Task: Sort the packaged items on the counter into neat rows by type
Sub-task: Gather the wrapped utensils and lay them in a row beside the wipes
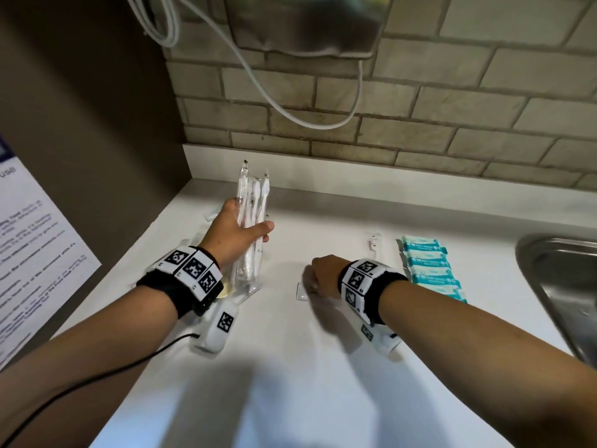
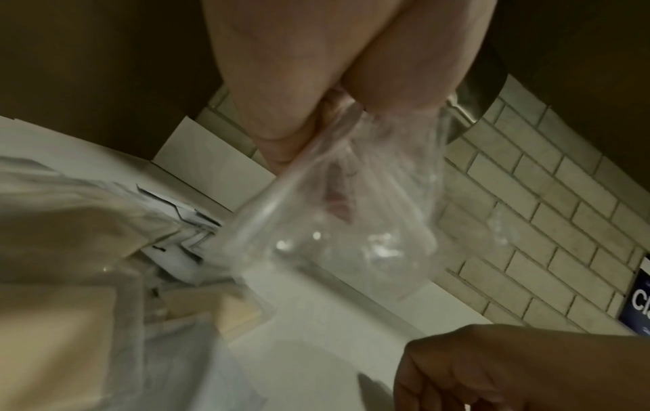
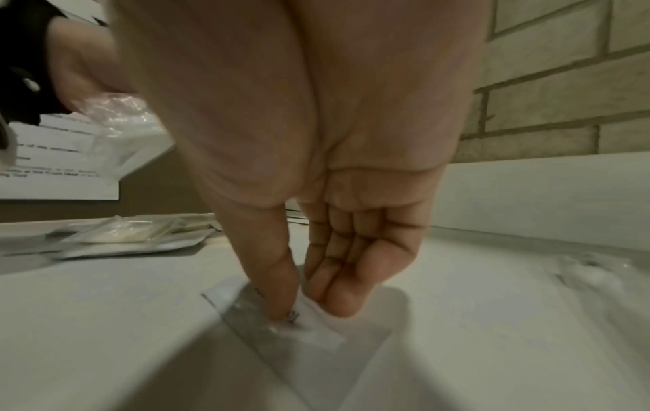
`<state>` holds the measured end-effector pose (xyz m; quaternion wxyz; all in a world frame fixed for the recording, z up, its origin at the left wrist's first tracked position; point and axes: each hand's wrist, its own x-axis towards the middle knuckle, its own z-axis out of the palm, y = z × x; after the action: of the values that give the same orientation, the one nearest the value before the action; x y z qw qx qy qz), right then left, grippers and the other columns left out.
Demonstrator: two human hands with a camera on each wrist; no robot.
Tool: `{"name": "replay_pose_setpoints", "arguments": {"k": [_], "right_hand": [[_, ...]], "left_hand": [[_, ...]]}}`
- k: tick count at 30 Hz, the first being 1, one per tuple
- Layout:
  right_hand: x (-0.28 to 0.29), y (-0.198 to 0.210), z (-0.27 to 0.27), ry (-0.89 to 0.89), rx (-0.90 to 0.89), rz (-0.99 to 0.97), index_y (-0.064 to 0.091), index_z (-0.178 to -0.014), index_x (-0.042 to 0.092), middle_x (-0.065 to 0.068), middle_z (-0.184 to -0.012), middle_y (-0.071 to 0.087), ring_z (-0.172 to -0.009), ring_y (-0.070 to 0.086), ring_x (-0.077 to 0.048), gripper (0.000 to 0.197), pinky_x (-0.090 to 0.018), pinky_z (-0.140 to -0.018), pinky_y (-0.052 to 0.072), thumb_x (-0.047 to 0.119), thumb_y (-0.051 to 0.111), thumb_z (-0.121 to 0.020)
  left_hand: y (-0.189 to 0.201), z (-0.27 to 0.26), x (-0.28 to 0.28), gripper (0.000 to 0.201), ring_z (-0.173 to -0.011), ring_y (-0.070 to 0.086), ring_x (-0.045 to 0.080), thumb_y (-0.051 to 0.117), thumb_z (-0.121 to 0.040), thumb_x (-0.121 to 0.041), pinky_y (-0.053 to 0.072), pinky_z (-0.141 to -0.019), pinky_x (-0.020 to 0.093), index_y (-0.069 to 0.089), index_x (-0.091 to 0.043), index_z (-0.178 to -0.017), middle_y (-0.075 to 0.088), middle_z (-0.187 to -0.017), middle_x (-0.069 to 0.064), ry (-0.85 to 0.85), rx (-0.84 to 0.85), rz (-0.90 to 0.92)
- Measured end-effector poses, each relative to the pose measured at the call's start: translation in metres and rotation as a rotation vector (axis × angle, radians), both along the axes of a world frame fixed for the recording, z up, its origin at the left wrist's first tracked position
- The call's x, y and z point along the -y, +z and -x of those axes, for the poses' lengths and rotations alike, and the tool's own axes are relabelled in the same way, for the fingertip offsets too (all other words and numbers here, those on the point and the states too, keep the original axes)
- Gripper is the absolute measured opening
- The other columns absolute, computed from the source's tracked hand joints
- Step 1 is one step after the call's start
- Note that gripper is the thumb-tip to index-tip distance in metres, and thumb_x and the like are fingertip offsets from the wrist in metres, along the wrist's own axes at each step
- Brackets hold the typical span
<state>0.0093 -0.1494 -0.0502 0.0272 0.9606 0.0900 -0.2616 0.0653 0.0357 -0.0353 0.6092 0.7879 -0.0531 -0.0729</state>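
Note:
My left hand grips a bundle of clear-wrapped toothbrushes and holds it upright above the counter's back left. The left wrist view shows the same crinkled wrappers hanging from that hand. My right hand is down on the white counter at the middle. There its thumb and fingertips pinch a small flat clear packet, whose edge shows left of the hand. Teal wipe packs lie in a row to the right.
Flat pale sachets lie piled at the counter's left, under my left wrist. A small clear packet sits beside the teal row. A steel sink is at the right edge. A brick wall and hanging white cable are behind.

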Motion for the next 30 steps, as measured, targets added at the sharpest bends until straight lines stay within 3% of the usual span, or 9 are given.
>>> {"name": "replay_pose_setpoints", "arguments": {"k": [3, 6, 9, 12, 15, 17, 20, 24, 30], "right_hand": [[0.003, -0.004, -0.005, -0.055, -0.027, -0.023, 0.051, -0.065, 0.021, -0.007, -0.097, 0.067, -0.100, 0.063, -0.029, 0.027, -0.033, -0.082, 0.050, 0.010, 0.054, -0.089], [0.005, -0.011, -0.013, -0.086, -0.076, -0.066, 0.068, -0.072, 0.024, 0.010, -0.069, 0.059, -0.079, 0.059, -0.022, 0.021, -0.032, -0.070, 0.049, 0.008, 0.057, -0.079], [0.010, -0.024, -0.022, -0.067, -0.066, -0.040, 0.061, -0.060, 0.050, 0.015, -0.051, 0.053, -0.068, 0.057, -0.020, 0.034, -0.034, -0.069, 0.056, 0.021, 0.061, -0.077], [0.003, -0.025, -0.014, -0.093, 0.007, 0.018, 0.053, -0.075, 0.032, 0.008, -0.077, 0.057, -0.074, 0.052, -0.020, 0.017, -0.034, -0.078, 0.053, 0.023, 0.064, -0.082], [-0.001, -0.026, -0.009, -0.153, 0.017, 0.020, 0.064, -0.106, 0.017, -0.012, -0.114, 0.064, -0.090, 0.055, -0.023, 0.018, -0.031, -0.083, 0.047, 0.022, 0.061, -0.089], [-0.006, -0.028, -0.014, -0.168, -0.045, 0.041, 0.070, -0.101, 0.012, -0.011, -0.106, 0.069, -0.088, 0.065, -0.025, 0.023, -0.032, -0.081, 0.053, 0.021, 0.069, -0.080], [-0.013, -0.032, -0.035, -0.176, -0.058, 0.014, 0.068, -0.078, 0.013, -0.006, -0.082, 0.072, -0.062, 0.059, -0.019, 0.020, -0.040, -0.068, 0.059, 0.020, 0.075, -0.061], [-0.042, 0.002, -0.058, -0.274, -0.011, -0.341, 0.063, -0.091, 0.013, -0.005, -0.083, 0.062, -0.074, 0.057, -0.021, 0.020, -0.037, -0.079, 0.056, 0.010, 0.073, -0.073], [-0.090, 0.017, -0.093, -0.385, 0.088, -0.807, 0.053, -0.074, 0.017, -0.005, -0.074, 0.060, -0.068, 0.059, -0.021, 0.030, -0.035, -0.064, 0.055, -0.011, 0.064, -0.071]], "left_hand": [[0.003, -0.001, -0.002, 0.053, -0.084, 0.074, 0.023, 0.078, -0.079, -0.025, 0.054, -0.089, 0.053, 0.046, -0.020, -0.120, 0.072, -0.095, 0.004, -0.002, 0.009, 0.004], [0.003, 0.000, -0.004, 0.054, -0.084, 0.074, 0.023, 0.078, -0.080, -0.024, 0.055, -0.087, 0.053, 0.044, -0.018, -0.122, 0.071, -0.098, 0.005, -0.010, 0.008, 0.002], [0.003, 0.003, -0.003, 0.054, -0.083, 0.074, 0.023, 0.077, -0.081, -0.022, 0.056, -0.085, 0.053, 0.044, -0.017, -0.123, 0.070, -0.102, 0.006, -0.029, 0.009, -0.005], [0.003, 0.004, -0.003, 0.053, -0.083, 0.074, 0.023, 0.077, -0.081, -0.022, 0.056, -0.086, 0.052, 0.045, -0.017, -0.123, 0.070, -0.102, 0.006, -0.029, 0.013, 0.002], [0.006, 0.005, -0.005, 0.053, -0.084, 0.074, 0.024, 0.077, -0.081, -0.021, 0.056, -0.087, 0.051, 0.045, -0.016, -0.123, 0.070, -0.101, 0.005, -0.025, 0.012, 0.007], [0.009, 0.004, -0.009, 0.054, -0.084, 0.074, 0.024, 0.076, -0.082, -0.021, 0.056, -0.088, 0.048, 0.045, -0.015, -0.125, 0.070, -0.102, 0.005, -0.019, 0.031, -0.001], [0.012, 0.000, -0.021, 0.055, -0.083, 0.074, 0.019, 0.075, -0.083, -0.023, 0.055, -0.090, 0.040, 0.044, -0.014, -0.127, 0.070, -0.106, 0.006, 0.007, 0.063, -0.020], [0.011, -0.004, -0.039, 0.056, -0.086, 0.073, 0.018, 0.077, -0.081, -0.027, 0.052, -0.095, 0.046, 0.045, -0.020, -0.127, 0.070, -0.103, 0.002, 0.056, 0.062, 0.007], [0.007, -0.003, -0.059, 0.067, -0.096, 0.070, 0.025, 0.082, -0.067, -0.036, 0.054, -0.090, 0.051, 0.046, -0.026, -0.123, 0.068, -0.107, 0.002, 0.138, 0.050, 0.021]]}}
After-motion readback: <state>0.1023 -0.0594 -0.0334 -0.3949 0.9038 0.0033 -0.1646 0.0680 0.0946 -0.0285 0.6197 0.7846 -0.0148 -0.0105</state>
